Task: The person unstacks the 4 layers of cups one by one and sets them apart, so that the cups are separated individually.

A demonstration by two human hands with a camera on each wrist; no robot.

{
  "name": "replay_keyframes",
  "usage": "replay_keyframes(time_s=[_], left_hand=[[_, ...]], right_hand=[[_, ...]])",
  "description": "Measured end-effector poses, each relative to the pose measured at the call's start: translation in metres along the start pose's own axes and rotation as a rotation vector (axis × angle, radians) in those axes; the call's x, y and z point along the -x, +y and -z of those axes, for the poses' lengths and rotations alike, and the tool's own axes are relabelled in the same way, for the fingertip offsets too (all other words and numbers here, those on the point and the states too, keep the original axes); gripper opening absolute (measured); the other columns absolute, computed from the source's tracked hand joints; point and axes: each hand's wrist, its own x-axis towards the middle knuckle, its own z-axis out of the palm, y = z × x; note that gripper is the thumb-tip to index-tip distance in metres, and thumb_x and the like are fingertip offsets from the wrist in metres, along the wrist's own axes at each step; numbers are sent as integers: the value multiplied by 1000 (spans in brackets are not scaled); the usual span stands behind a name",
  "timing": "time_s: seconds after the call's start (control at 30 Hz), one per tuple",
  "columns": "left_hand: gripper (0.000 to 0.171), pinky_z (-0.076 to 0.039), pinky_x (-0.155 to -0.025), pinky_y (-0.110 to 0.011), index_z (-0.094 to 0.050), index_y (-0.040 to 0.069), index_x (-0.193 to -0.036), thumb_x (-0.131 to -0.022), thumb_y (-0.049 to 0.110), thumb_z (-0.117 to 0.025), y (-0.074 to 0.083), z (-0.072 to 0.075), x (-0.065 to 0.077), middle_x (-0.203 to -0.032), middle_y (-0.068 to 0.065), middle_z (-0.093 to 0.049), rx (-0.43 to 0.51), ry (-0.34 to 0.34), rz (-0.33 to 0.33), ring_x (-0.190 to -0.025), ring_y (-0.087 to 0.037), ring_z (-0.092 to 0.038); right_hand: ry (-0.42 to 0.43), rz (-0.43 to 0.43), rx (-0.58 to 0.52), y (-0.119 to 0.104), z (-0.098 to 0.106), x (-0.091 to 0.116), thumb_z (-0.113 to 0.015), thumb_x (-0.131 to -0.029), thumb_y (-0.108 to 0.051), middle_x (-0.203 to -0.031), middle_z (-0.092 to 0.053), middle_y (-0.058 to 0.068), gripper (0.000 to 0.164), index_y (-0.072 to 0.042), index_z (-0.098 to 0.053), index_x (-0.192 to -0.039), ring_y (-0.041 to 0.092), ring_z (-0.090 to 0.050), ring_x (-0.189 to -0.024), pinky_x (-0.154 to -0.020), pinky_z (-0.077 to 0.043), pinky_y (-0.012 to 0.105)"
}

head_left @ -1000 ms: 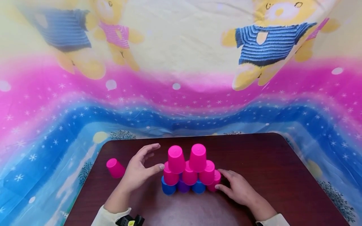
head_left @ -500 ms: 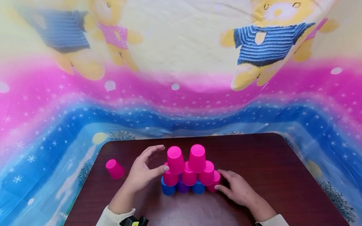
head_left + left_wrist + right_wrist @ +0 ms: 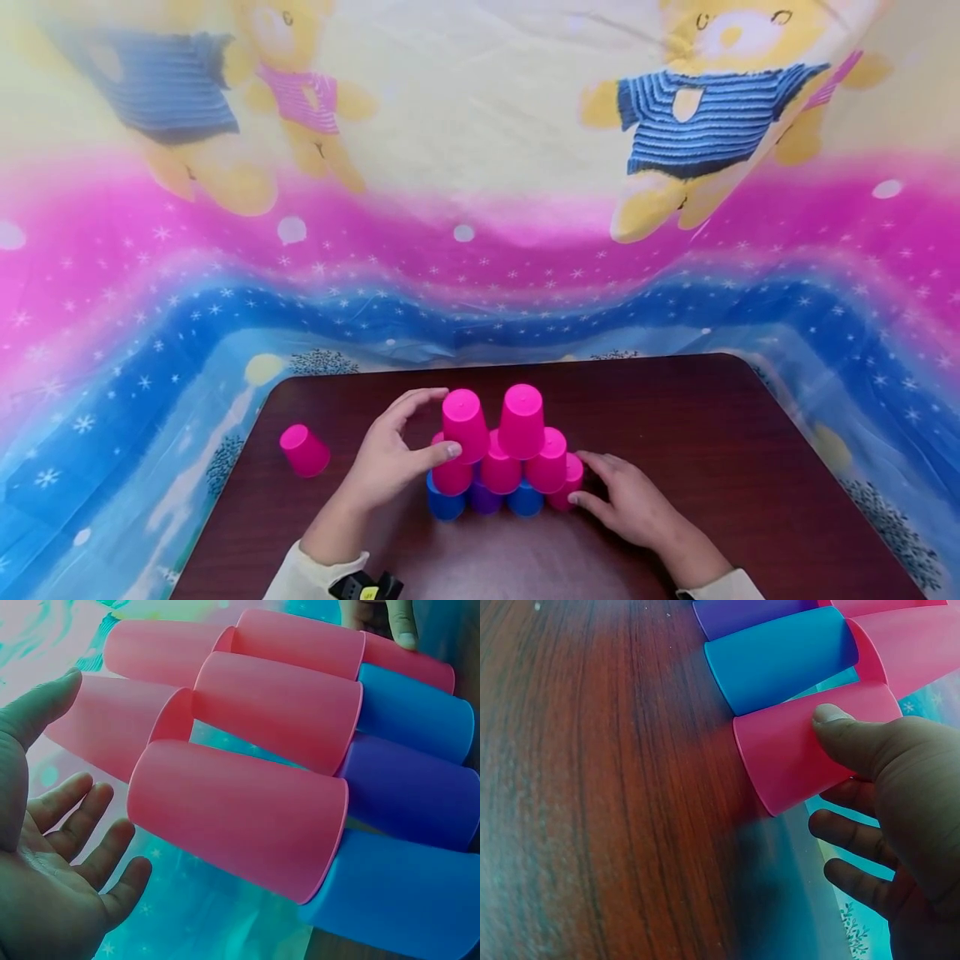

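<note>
Left hand (image 3: 388, 458), fingers spread, hovers by top-tier left pink cup (image 3: 464, 421); right hand (image 3: 630, 504) pinches bottom-row rightmost pink cup (image 3: 567, 487).

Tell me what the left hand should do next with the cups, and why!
The left hand should probably nudge the top-left pink cup gently toward the top-right pink cup: a gap shows between them, and its spread thumb and fingers are beside the first one. The right hand touches the bottom-row pink cup, perhaps steadying it.
</note>
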Motion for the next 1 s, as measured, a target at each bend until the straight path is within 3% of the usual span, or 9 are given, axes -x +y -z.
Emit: replay_keyframes(time_s=[0.2, 0.67, 1.0], left_hand=[[68, -40, -111, -65, -62, 29, -140, -79, 33, -92, -1, -5, -1, -138, 10, -60, -20, -3, 23, -136, -22, -52], [68, -47, -107, -59, -65, 26, -136, -75, 33, -94, -1, -12, -3, -133, 10, -62, -5, 0, 60, -129, -18, -56], [65, -55, -99, -49, -65, 28, -134, -76, 34, -94, -2, -15, -2, -128, 11, -64, -17, -1, 88, -121, -15, -61]], right_hand=[[16, 10, -3, -2, 0, -1, -77, -92, -47, -129, -69, 3, 61, -9, -64, -138, 21, -67, -116, -95, -58, 46], [18, 15, 7, 0, -1, 2, -78, -91, -48, -127, -70, 3, 62, -9, -64, -137, 19, -68, -114, -93, -59, 44], [-3, -5, -5, 1, 0, 0, -78, -91, -48, -130, -69, 3, 63, -10, -63, -139, 21, -66, -118, -96, -57, 46]])
